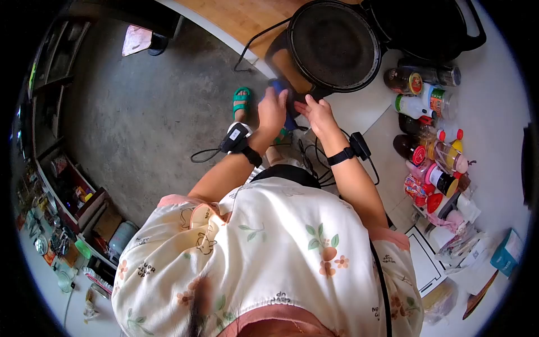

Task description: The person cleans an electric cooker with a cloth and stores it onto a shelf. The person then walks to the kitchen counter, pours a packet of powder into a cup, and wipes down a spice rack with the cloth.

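A round dark electric griddle point(336, 46) stands open at the counter's edge, its black lid point(424, 25) tipped back to the right. Just below its front edge, my left hand point(272, 111) is closed around a blue cloth-like item point(290, 121), which hangs down between my hands and is partly blurred. My right hand point(318, 116) is beside it under the griddle's rim, palm turned up and fingers apart, with nothing visible in it. Each wrist wears a black strap with a small device.
Bottles and jars point(429, 140) line the white counter on the right. A black cord point(252, 45) loops at the griddle's left, and more cables hang below my hands. Shelves point(62, 163) with items stand at the far left. A wooden surface point(236, 19) lies behind.
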{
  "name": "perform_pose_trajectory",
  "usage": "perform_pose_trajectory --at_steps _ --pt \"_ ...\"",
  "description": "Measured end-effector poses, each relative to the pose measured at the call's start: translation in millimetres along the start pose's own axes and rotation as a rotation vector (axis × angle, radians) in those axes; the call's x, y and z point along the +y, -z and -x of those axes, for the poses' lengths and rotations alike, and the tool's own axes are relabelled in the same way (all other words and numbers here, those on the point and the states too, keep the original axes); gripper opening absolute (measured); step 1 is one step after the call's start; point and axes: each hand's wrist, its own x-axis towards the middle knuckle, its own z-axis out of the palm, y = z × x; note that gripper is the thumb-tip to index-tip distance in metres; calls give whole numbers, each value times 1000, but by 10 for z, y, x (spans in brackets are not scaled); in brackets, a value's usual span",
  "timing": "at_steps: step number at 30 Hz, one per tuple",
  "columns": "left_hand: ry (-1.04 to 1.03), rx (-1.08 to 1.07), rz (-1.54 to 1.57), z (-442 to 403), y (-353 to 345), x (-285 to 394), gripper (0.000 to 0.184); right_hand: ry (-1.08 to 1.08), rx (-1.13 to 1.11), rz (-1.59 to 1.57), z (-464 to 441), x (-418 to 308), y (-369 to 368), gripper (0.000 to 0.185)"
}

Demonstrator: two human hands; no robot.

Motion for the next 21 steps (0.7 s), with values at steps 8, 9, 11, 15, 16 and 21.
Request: perform_pose_trajectory --at_steps 8,9,11,15,16,21 --pt "112 -46 42 -254 -5 174 61 -3 -54 -4 -107 99 148 26" --pt "120 -65 50 -272 37 181 62 5 -53 -11 -114 120 152 24" --pt "117 -66 24 -323 139 252 64 1 -43 -6 -116 133 149 24" --pt "34 -37 -5 -473 206 251 67 16 -36 -8 -121 130 113 24" --pt "-17 -3 -39 -538 219 240 67 15 -43 -15 -132 128 93 24" --pt "-147 79 -145 -1008 384 248 59 4 -65 -24 -164 115 71 21"
